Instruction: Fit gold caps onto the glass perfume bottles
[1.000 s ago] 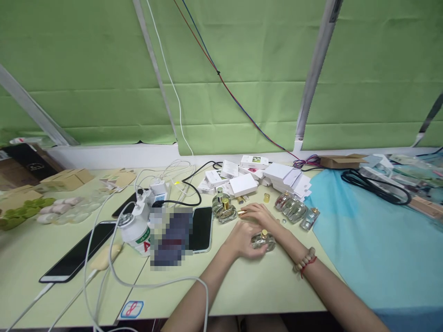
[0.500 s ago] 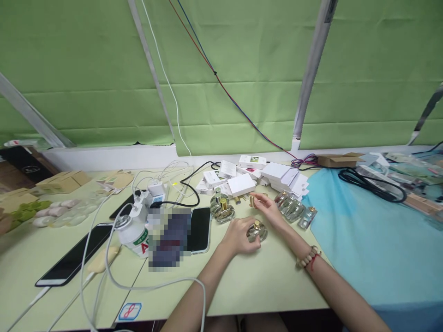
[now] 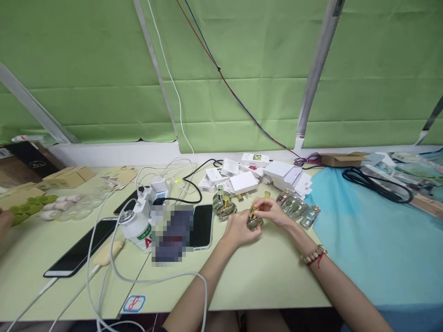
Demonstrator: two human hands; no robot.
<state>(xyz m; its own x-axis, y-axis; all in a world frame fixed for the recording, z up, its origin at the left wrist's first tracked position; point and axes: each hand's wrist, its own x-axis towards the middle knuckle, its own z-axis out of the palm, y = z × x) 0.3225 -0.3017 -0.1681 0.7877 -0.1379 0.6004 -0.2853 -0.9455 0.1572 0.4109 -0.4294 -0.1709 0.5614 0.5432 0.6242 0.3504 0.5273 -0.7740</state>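
Observation:
My left hand (image 3: 238, 229) is closed round a rounded glass perfume bottle (image 3: 255, 224) at the middle of the table. Between the fingertips of my right hand (image 3: 272, 212) is a gold bottle cap (image 3: 252, 211), held at the top of that bottle. Whether the cap sits on the neck I cannot tell, as fingers cover part of it. Two more perfume bottles (image 3: 226, 210) with shiny caps stand left of my hands. To the right is a row of glass bottles (image 3: 294, 205), with a small square one (image 3: 311, 216) at its end.
White cartons (image 3: 244, 182) are piled behind my hands. Left of me lie phones (image 3: 202, 226), a white bottle-shaped container (image 3: 136, 230) and a loose white cable (image 3: 162, 280). A blue cloth (image 3: 367, 240) covers the right side. Another person's hand (image 3: 4, 222) shows at the left edge.
My right hand has brought the gold cap down and toward me, from behind the bottle to its top. The bottle in my left hand has tilted. The view has shifted slightly.

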